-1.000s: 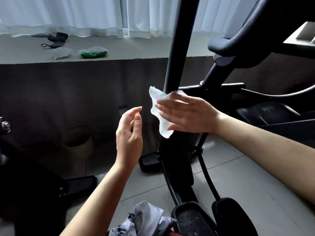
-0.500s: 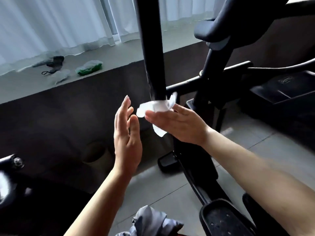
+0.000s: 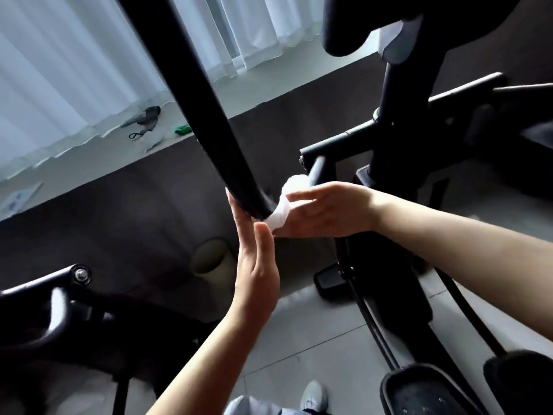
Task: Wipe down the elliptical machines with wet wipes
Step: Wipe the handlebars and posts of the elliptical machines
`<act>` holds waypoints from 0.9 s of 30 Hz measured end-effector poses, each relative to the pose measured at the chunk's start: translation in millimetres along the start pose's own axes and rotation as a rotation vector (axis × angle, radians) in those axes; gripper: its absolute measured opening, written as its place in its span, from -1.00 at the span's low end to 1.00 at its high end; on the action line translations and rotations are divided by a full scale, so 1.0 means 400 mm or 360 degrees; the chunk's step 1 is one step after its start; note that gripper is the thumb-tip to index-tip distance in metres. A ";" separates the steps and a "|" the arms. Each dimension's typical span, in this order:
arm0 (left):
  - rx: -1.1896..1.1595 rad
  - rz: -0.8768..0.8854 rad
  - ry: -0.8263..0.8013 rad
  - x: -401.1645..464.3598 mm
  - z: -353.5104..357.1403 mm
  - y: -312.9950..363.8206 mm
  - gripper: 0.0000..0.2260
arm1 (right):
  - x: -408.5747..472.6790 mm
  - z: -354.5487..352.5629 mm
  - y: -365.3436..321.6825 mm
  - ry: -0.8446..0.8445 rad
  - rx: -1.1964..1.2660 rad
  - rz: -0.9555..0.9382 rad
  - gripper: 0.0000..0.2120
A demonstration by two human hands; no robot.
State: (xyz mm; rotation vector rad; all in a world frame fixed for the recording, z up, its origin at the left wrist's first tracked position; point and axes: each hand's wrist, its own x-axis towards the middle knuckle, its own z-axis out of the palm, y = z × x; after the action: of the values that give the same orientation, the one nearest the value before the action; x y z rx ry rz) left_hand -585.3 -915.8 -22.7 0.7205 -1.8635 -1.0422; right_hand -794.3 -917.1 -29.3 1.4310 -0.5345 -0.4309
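A black elliptical arm bar (image 3: 203, 100) runs from the top left down to the centre. My right hand (image 3: 329, 211) holds a crumpled white wet wipe (image 3: 282, 211) against the bar's lower end. My left hand (image 3: 254, 253) stands flat and upright, fingers straight, its fingertips touching the bar's left side just below the wipe. The elliptical's frame (image 3: 401, 121) and a foot pedal (image 3: 425, 390) lie to the right and lower right.
A second machine's black bar with a bolt (image 3: 79, 274) sits at lower left. A window ledge (image 3: 89, 163) under white curtains holds small items, one green (image 3: 183, 129). A pale round bin (image 3: 212, 259) stands by the dark wall. Grey tiled floor (image 3: 314, 339) below.
The view tilted and came closer. My right hand slid the wipe down the bar, and my left hand rose until its fingertips touched the bar.
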 end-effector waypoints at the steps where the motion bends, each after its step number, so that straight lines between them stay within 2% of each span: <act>1: -0.0014 -0.0005 0.0049 0.000 -0.004 0.002 -0.38 | 0.012 0.006 0.015 0.0037 -0.0074 0.0145 -0.43; 2: -0.0024 -0.0009 0.0098 0.000 -0.009 0.002 -0.33 | 0.023 0.005 0.025 0.0091 -0.0135 0.0259 -0.41; 4: -0.0043 0.0051 0.0188 0.004 -0.023 0.001 -0.31 | 0.044 0.002 0.013 0.0099 0.0008 0.0327 -0.46; 6: -0.0074 0.0078 0.0257 0.012 -0.038 -0.008 -0.34 | 0.028 0.007 -0.023 0.0091 0.0237 0.0202 -0.60; 8: -0.0101 0.0029 0.0295 0.025 -0.050 -0.023 -0.35 | 0.006 0.004 -0.043 0.0104 0.0428 0.0060 -0.57; 10: -0.0150 -0.0017 0.0311 0.040 -0.059 -0.041 -0.34 | -0.007 0.000 -0.047 0.0061 0.0398 -0.0029 -0.53; 12: -0.0213 -0.0033 0.0309 0.062 -0.066 -0.052 -0.32 | -0.004 -0.015 -0.023 0.0001 0.0301 -0.0075 -0.57; 14: -0.0301 -0.0010 0.0285 0.089 -0.072 -0.055 -0.31 | 0.033 -0.030 0.031 0.0111 0.0358 0.0061 -0.66; 16: -0.0468 0.0042 0.0268 0.121 -0.078 -0.045 -0.31 | 0.065 -0.047 0.085 0.0227 0.0521 0.0297 -0.66; 19: -0.0660 0.0231 0.0218 0.175 -0.101 0.003 -0.31 | 0.109 -0.072 0.201 0.0261 0.0675 0.0692 -0.69; 24: -0.0812 0.0728 -0.0106 0.248 -0.137 0.055 -0.42 | 0.183 -0.120 0.323 0.0079 0.0550 0.1081 -0.69; 27: -0.0809 0.0718 -0.0206 0.293 -0.149 0.019 -0.41 | 0.210 -0.161 0.282 -0.0133 0.0533 0.1257 -0.69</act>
State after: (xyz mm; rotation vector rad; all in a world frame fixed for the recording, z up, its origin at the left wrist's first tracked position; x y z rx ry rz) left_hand -587.9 -1027.2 47.6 -0.0649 -1.6525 -1.2040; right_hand -692.8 -902.6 86.6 1.3881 -1.2166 0.2450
